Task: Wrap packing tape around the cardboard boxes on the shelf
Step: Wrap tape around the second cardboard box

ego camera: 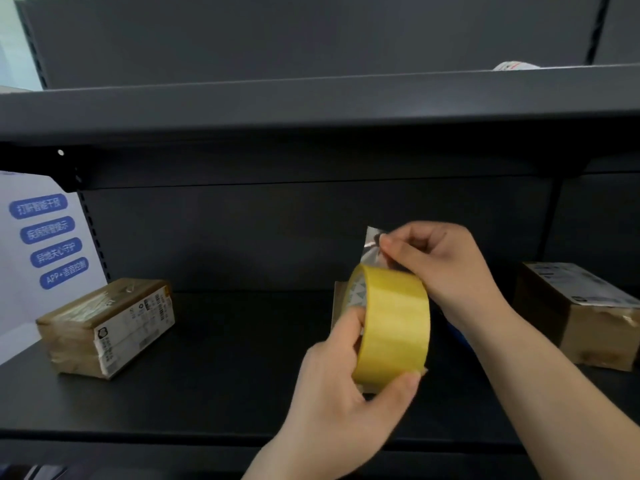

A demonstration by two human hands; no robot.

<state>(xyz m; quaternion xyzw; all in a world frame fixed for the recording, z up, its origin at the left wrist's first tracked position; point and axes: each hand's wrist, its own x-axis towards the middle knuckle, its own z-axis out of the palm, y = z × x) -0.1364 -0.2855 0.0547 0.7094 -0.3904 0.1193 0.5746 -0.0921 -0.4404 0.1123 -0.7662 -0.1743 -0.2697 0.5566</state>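
My left hand [337,386] grips a yellow roll of packing tape [394,327] above the dark shelf [225,375], fingers through its core and thumb under its rim. My right hand [440,265] pinches the clear free end of the tape [372,245] and holds it pulled up from the top of the roll. A small cardboard box [337,299] stands right behind the roll, mostly hidden by it. A taped cardboard box with labels [107,323] lies on the shelf at the left. Another labelled cardboard box [581,317] sits at the right.
An upper shelf board [311,105] overhangs the work area, with a white item [516,65] on top of it at the right. A white sign with blue labels [41,244] stands at the far left. The shelf's front edge [173,434] runs below my hands.
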